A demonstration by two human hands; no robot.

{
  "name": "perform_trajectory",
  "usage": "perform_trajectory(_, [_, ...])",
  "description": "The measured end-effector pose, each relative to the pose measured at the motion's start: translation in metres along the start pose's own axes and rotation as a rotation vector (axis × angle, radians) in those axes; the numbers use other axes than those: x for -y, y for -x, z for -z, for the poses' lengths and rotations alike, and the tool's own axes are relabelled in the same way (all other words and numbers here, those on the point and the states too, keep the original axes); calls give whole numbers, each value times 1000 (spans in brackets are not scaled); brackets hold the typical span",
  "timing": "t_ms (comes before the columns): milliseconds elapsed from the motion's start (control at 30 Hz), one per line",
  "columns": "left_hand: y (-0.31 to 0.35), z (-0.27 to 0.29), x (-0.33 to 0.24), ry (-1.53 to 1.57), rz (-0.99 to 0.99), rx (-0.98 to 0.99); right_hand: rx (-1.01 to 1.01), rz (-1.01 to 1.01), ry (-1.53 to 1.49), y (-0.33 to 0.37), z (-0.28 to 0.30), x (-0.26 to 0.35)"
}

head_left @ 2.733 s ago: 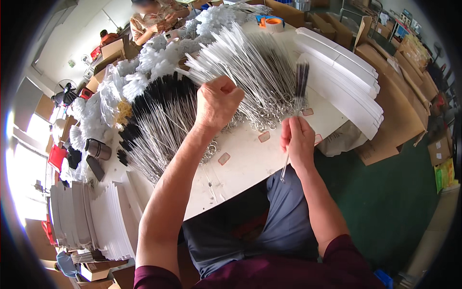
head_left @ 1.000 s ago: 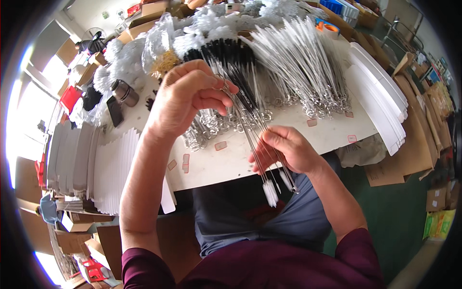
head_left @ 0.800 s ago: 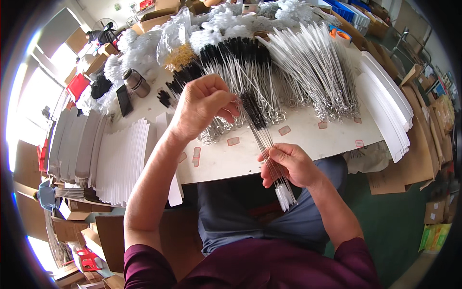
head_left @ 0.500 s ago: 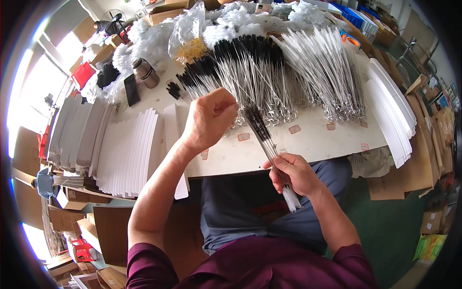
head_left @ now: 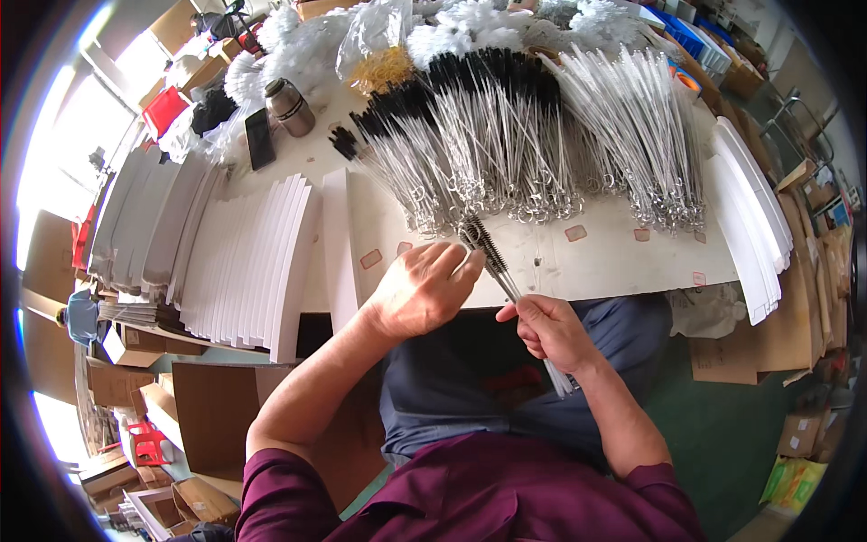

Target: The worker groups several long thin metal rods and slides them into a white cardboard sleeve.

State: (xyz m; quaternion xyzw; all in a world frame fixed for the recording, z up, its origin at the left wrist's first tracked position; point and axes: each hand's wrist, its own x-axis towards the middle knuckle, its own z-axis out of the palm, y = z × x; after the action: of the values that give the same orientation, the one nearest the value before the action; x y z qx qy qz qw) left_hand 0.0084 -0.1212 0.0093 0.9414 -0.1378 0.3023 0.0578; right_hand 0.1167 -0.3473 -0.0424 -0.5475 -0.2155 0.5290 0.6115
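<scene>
A thin bundle of wire-handled brushes (head_left: 486,247) slants across the table's front edge, black bristles at its far end and pale ends below. Around its lower part my right hand (head_left: 558,332) is closed. My left hand (head_left: 424,289) is beside the black bristles, back upward, fingers curled and pressed together; what they hold, if anything, is hidden. Beyond the hands lies a heap of black-tipped brushes (head_left: 492,135), their looped wire ends toward me. To its right is a heap of pale-bristled brushes (head_left: 643,144).
Folded white cartons (head_left: 244,257) stand in a row at left, with one long white carton (head_left: 339,244) beside them. More white cartons (head_left: 741,217) are stacked at right. A metal flask (head_left: 289,108), a phone (head_left: 259,139) and yellow ties (head_left: 379,70) lie farther back.
My left hand has come down toward me, from above the table to beside the bundle's black end. My right hand keeps its hold on the bundle. The view has shifted slightly.
</scene>
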Motion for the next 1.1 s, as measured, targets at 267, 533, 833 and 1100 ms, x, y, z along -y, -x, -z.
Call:
perform_trajectory(267, [65, 35, 40, -325, 1102, 303, -55, -42, 69, 8, 9, -4])
perform_trajectory(533, [90, 35, 54, -287, 1322, 394, 5, -71, 168, 1, -8, -4])
perform_trajectory(833, [94, 47, 48, 1329, 1400, -641, 79, -98, 146, 15, -18, -5])
perform_trajectory(1100, [78, 25, 44, 1442, 1337, -877, 243, -217, 136, 26, -38, 2])
